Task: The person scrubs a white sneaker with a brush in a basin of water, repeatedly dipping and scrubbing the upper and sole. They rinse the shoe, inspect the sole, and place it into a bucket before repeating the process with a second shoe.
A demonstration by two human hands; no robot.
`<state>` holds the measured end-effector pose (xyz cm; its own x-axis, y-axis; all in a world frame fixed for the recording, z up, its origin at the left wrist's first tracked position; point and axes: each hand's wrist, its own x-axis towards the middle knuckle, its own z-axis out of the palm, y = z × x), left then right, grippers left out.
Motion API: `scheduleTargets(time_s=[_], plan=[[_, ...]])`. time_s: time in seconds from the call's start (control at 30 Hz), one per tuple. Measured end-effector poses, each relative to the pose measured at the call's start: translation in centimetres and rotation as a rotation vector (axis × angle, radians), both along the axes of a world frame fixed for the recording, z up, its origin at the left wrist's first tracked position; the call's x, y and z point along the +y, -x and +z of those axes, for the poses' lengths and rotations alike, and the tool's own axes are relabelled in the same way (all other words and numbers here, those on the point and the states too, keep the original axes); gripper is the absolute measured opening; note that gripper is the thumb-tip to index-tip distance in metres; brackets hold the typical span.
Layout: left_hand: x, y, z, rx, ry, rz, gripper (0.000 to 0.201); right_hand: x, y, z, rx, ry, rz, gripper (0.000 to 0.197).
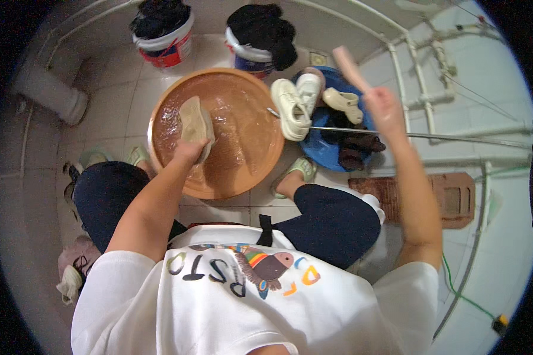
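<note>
My left hand is closed around one end of a beige shoe, holding it over the left part of a round orange-brown basin of water. My right hand is raised to the right, above a blue basin. It grips a long pinkish brush that points up and to the left; motion blurs it, and no bristles can be made out. Between the two basins lie a white shoe and a second pale shoe. A cream clog rests in the blue basin with dark shoes.
Two buckets heaped with black cloth, one red and white, one blue and white, stand at the far wall. A thin metal pole crosses the right side. Near my right knee lies a brown washboard. White pipes run along the wall.
</note>
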<state>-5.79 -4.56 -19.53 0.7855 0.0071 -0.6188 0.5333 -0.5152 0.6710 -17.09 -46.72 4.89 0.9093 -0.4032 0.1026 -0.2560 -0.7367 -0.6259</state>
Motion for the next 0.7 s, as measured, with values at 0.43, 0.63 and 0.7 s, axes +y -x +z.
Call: scheduleTargets(time_s=[0.43, 0.63, 0.7], plan=[[0.2, -3.2, -7.6, 0.024, -0.312, -0.322, 0.116, 20.3, -7.8, -27.0, 0.503, -0.210, 0.114, 0.042], [-0.6, -7.0, -10.9, 0.138, -0.365, -0.398, 0.113, 20.1, -12.7, -32.3, 0.530, -0.053, 0.046, 0.043], [0.2, -6.7, -12.2, 0.092, -0.227, -0.376, 0.112, 19.0, -13.0, -35.4, 0.607, -0.015, 0.024, 0.043]])
